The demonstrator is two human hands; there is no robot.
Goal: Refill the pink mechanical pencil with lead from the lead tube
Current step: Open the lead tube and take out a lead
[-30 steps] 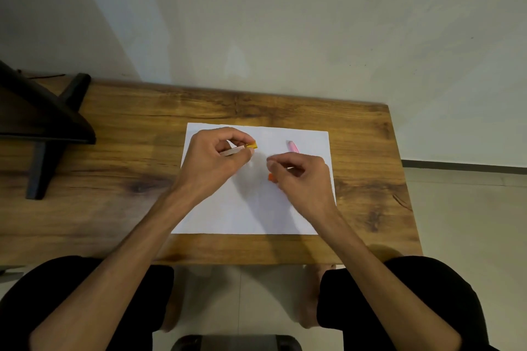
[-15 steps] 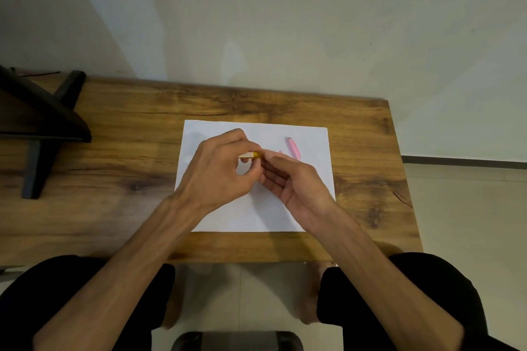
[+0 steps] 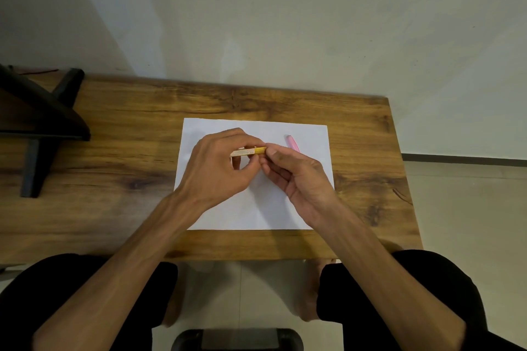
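left hand (image 3: 219, 168) pinching the lead tube (image 3: 247, 151) over the paper (image 3: 256, 208) | right hand (image 3: 296, 177) gripping its yellow cap end, so pull gently, tube level | pink mechanical pencil (image 3: 292, 142) lies just right of the tube

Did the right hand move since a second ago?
Yes. The right hand slid left across the white paper, away from the pink pencil, and now meets the lead tube in the left hand.

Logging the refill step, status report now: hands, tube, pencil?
Left hand grips lead tube. Right hand pinches its yellow end. Pink pencil lies untouched on paper. Nothing in the way.
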